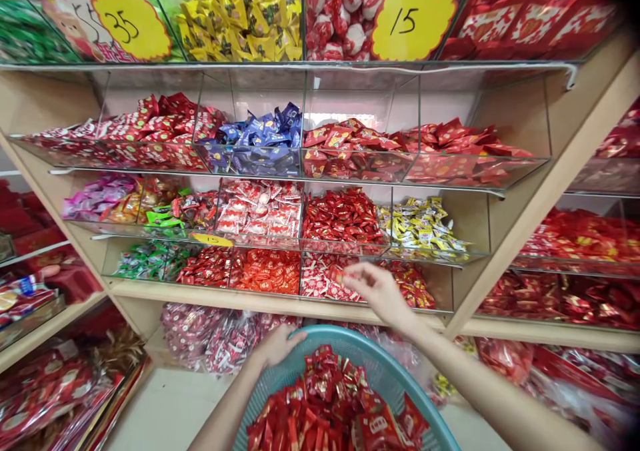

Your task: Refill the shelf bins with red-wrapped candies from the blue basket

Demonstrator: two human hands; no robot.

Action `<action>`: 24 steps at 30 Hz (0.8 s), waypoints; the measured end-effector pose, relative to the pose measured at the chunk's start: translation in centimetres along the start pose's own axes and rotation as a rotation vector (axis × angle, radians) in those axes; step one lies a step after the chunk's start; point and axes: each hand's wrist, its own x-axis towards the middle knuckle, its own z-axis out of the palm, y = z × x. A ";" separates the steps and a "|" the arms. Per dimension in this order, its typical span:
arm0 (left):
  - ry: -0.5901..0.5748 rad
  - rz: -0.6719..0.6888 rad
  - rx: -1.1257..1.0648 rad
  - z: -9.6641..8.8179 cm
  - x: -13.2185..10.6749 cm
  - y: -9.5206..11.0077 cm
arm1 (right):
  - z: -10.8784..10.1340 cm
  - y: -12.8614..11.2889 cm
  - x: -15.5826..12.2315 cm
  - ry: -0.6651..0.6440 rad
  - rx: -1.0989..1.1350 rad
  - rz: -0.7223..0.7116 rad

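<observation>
My left hand (277,346) grips the left rim of a teal plastic basket (370,342). Inside the basket lies a heap of red-wrapped candies (320,398), with larger red packets near its right side. My right hand (376,290) is raised beyond the basket, in front of the bottom row of bins. Its fingers are pinched together around a small red wrapped candy (337,275), slightly blurred. Just behind it is a bin of red-and-white wrapped candies (317,284), partly hidden by the hand.
Clear-fronted bins of candy fill the wooden shelves (200,296), including blue candies (265,131) and yellow packets (245,21). Yellow price signs (415,19) hang at the top. Bagged candies (210,338) lie below the lowest shelf. More stocked shelves stand left and right.
</observation>
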 end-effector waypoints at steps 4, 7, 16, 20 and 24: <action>0.002 -0.005 0.016 0.3 0.1 -0.2 | 1.9 4.6 -5.8 -0.203 0.165 0.301; 0.019 0.006 0.012 0.3 0.1 -0.3 | 2.6 7.5 -8.0 -0.265 0.244 0.496; 0.019 0.007 -0.030 0.1 -0.1 -0.1 | 2.7 6.2 -8.7 -0.224 0.917 0.799; 0.006 0.012 -0.029 0.0 -0.2 0.1 | 2.9 4.4 -9.0 -0.173 1.062 0.771; 0.008 0.007 -0.032 -0.1 -0.4 0.3 | 3.2 3.1 -9.3 -0.153 1.083 0.769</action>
